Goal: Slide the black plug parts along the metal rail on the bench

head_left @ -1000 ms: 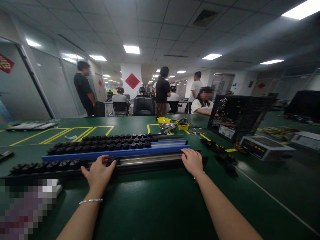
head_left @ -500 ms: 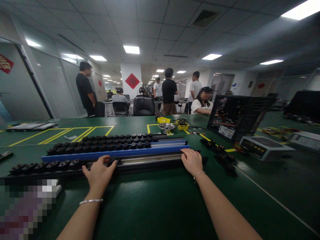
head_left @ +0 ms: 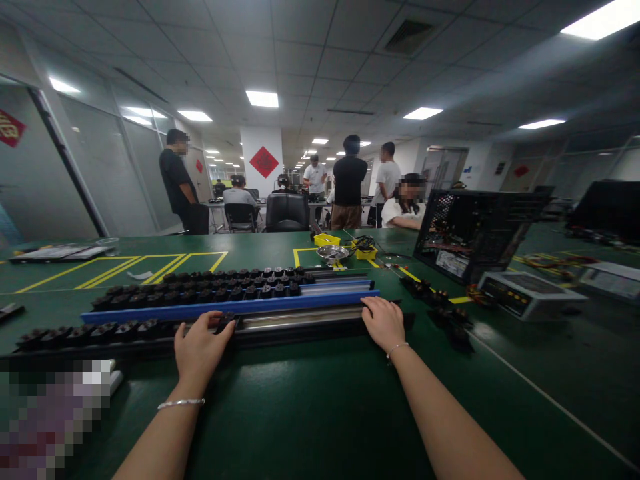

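My left hand (head_left: 201, 345) has thumb and fingers around a small black block (head_left: 229, 322) seated on the nearest rail (head_left: 305, 320), which has a shiny metal channel and dark edges. Farther left on that rail sits a row of similar black blocks (head_left: 87, 335). At the rail's right end, my right hand (head_left: 384, 325) grips it, fingers over the far edge and thumb side partly hidden. Just behind runs a blue rail (head_left: 280, 304), and beyond it more rails carry rows of black blocks (head_left: 200, 288).
Loose black blocks (head_left: 450, 319) lie right of the rails. Behind them are a metal bowl (head_left: 333, 253), a yellow bin (head_left: 327, 240), an open computer case (head_left: 470, 230) and a power supply (head_left: 533, 295). People sit and stand beyond the green table (head_left: 310, 400).
My left hand's fingers have drawn closer together around the block, its outer fingers and thumb shifting slightly right. My right hand stays put. Standing people in the background have shifted.
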### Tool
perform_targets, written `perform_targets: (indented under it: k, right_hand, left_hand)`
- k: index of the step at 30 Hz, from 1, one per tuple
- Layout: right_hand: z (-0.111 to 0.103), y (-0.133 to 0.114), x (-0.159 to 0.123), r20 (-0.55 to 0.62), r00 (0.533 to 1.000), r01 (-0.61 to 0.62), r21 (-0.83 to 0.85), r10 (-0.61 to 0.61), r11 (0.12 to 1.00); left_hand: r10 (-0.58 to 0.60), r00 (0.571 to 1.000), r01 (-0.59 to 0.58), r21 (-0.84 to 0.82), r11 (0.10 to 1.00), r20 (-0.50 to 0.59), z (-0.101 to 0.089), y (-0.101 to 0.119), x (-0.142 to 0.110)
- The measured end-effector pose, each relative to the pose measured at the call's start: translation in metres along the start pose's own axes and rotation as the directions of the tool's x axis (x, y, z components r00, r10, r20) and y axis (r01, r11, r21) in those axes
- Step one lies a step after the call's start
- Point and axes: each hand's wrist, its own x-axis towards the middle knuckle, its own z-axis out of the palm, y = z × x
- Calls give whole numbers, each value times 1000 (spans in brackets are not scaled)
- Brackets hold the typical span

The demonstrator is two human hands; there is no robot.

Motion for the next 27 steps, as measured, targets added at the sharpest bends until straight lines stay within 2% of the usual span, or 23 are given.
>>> perform_targets:
  k: [19,27]
  right_hand:
    - [0,1,1,6,1000,18,-22,-18,1000]
    - [0,1,2,10,1000,16,-19,-16,1000]
  left_hand:
    - [14,1000,-15,-52,999,-19,4,-2,0]
    - [18,1000,-18,-72,997,8,3,-3,2]
